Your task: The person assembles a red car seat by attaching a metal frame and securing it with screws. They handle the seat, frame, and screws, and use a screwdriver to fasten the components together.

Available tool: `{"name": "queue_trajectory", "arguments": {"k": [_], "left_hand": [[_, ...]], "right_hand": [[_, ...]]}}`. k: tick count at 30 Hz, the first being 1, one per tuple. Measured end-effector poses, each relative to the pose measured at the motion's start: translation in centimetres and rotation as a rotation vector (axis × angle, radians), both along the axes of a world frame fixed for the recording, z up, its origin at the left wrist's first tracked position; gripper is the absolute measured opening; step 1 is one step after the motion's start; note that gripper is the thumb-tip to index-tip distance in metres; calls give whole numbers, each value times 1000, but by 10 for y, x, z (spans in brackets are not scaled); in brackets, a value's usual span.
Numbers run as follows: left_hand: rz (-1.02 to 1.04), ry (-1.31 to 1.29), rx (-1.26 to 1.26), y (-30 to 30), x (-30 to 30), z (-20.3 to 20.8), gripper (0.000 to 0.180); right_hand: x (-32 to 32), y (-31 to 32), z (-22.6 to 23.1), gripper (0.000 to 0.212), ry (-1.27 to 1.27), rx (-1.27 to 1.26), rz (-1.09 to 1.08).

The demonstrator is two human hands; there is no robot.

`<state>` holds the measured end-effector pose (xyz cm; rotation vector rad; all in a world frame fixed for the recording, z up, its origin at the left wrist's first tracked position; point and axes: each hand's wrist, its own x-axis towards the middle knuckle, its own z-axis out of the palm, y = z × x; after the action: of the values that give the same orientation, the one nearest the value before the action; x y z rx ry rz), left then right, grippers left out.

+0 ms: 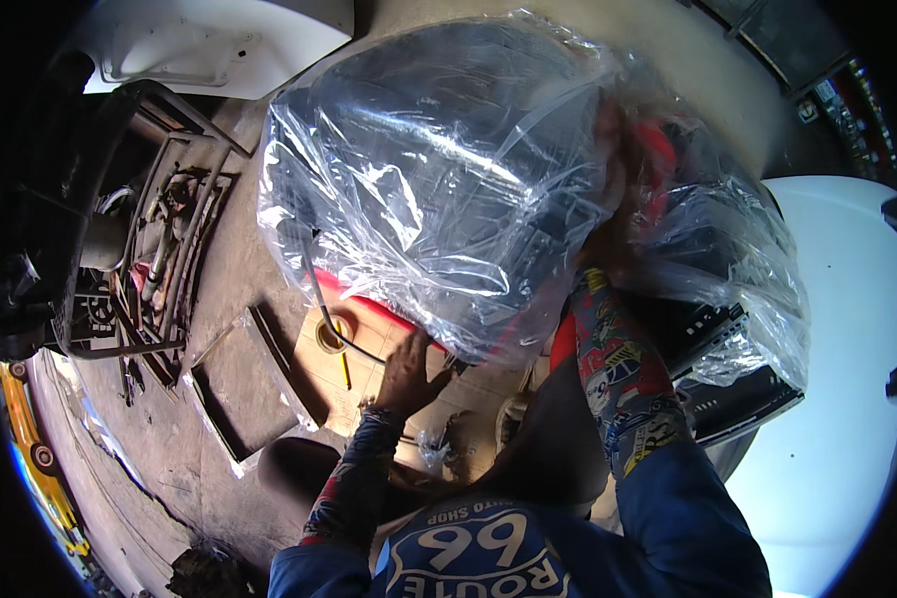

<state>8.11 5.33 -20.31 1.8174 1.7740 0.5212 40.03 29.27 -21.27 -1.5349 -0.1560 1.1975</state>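
Grip L (409, 375) nr red trim (369, 302), grip R (602, 249) by plastic (439, 189); can't tell if holding.

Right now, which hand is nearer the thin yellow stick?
Left. The left hand is just right of the stick; the right hand is farther forward, by the clear plastic.

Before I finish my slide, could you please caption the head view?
Left hand beside a plastic-covered bundle, with a yellow pencil and tape roll nearby.

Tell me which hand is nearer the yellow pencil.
The left hand, close to the yellow pencil; the right hand is farther away, in shadow by the clear plastic.
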Motion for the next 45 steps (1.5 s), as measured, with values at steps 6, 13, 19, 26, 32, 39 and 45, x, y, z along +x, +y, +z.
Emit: {"name": "queue_trajectory", "arguments": {"k": [6,13,19,26,32,39,45], "left_hand": [[52,-514,-236,9,-13,-54,50],[-113,-686,-213,34,-9,-59,34],[-115,-796,-192,7,26,-47,30],[-399,-506,228,-16,87,24,38],[-295,-545,257,-4,83,121,37],[120,-1130,-182,5,51,233,44],[59,-1191,-92,-1,21,275,49]], "right_hand": [[-11,16,-14,50,-45,33,76],[-25,17,-23,51,-82,70,159],[-27,-36,10,52,-387,235,280],[9,-6,75,52,-744,424,514],[25,-26,153,53,-599,484,728],[22,28,211,53,-421,390,1026],[36,66,254,60,-466,199,1164]]}}
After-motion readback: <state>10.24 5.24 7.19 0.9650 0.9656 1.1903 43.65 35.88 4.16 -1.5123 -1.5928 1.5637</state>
